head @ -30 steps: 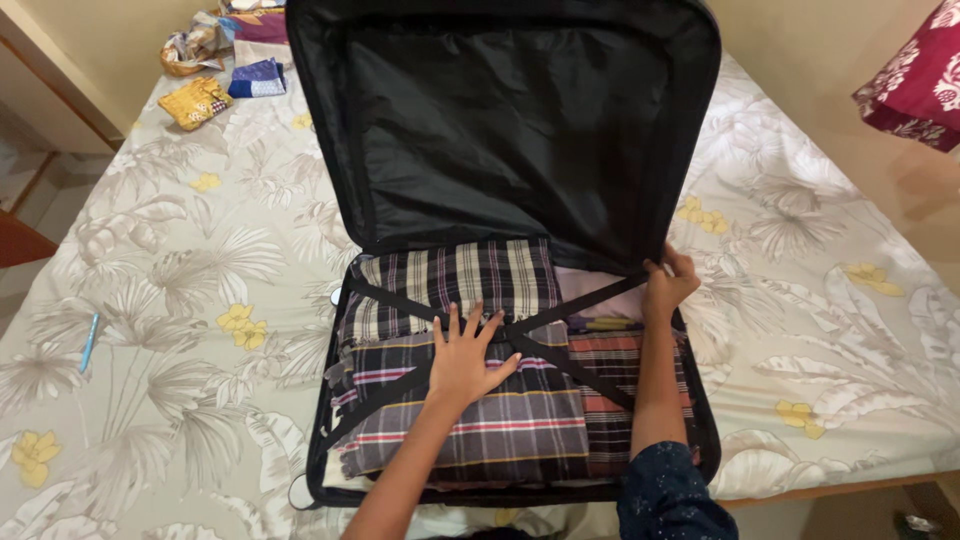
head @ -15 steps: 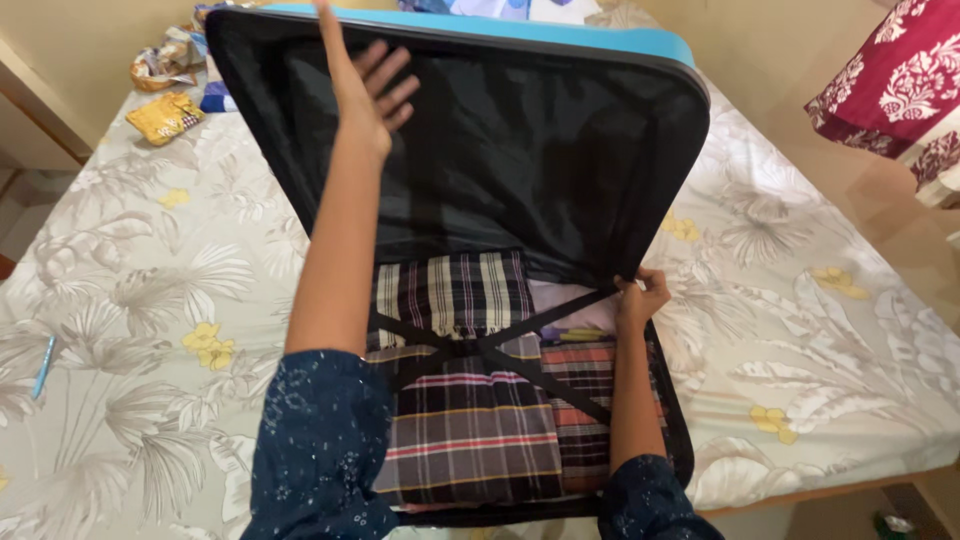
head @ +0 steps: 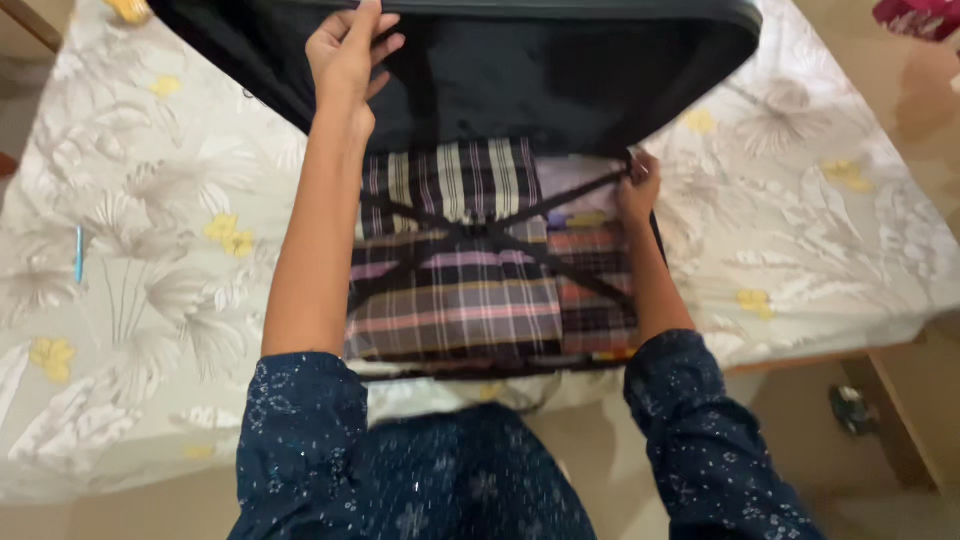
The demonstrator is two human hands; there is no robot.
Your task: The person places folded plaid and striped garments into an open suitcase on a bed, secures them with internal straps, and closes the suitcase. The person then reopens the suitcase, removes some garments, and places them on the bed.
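Left hand (head: 345, 55) is clamped on the far edge of the suitcase lid (head: 560, 70), which hangs tilted over the packed plaid clothes (head: 455, 290). Right hand (head: 638, 188) sits at the case's right rim, fingers curled by the black strap (head: 590, 186); can't tell if it's actually gripping.

Single head-worn camera looks steeply down from close above the suitcase (head: 470, 270) on the bed (head: 150, 200); no second view.

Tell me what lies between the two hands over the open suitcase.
In the head view, folded plaid cloths under crossed black straps lie between the left hand on the lid and the right hand.
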